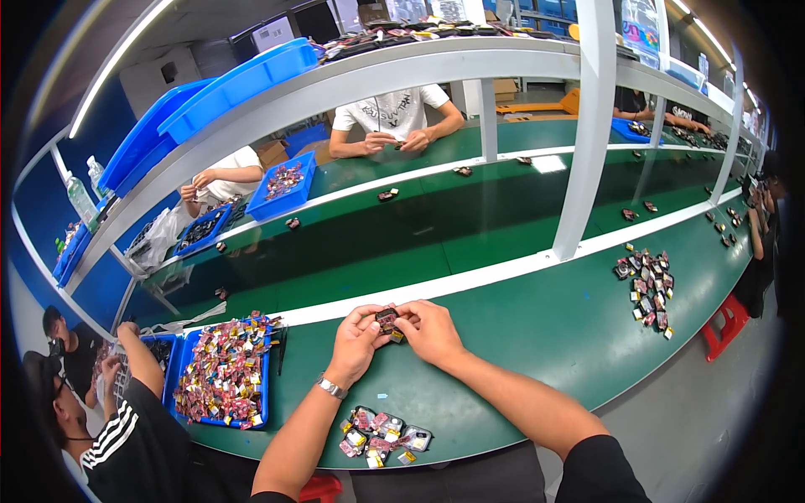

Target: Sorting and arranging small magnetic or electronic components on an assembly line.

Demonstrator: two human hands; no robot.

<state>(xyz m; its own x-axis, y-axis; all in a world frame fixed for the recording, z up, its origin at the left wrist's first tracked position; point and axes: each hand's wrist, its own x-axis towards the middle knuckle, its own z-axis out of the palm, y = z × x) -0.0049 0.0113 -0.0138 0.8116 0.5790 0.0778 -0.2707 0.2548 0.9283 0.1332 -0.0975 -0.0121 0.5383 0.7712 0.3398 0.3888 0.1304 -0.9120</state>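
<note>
Both of my hands are raised over the near green bench, close to its white rail. Between them is a small black plastic housing (386,318) with a reddish circuit board and a yellow-edged part hanging at its lower side. My left hand (355,342) grips the housing from the left with thumb and fingers. My right hand (429,332) pinches it from the right, its fingertips on the board. Below, between my forearms, lies a cluster of similar housings with boards (377,436). A blue tray (267,394) heaped with small red boards and yellow-and-silver parts stands left of my left forearm.
At the right of the bench lies another pile of housings (647,289). Past the white rail runs a green conveyor (419,243) with scattered pieces. A white upright post (587,142) and shelf rise ahead. Co-workers sit across and at my left; a red stool (726,327) stands right.
</note>
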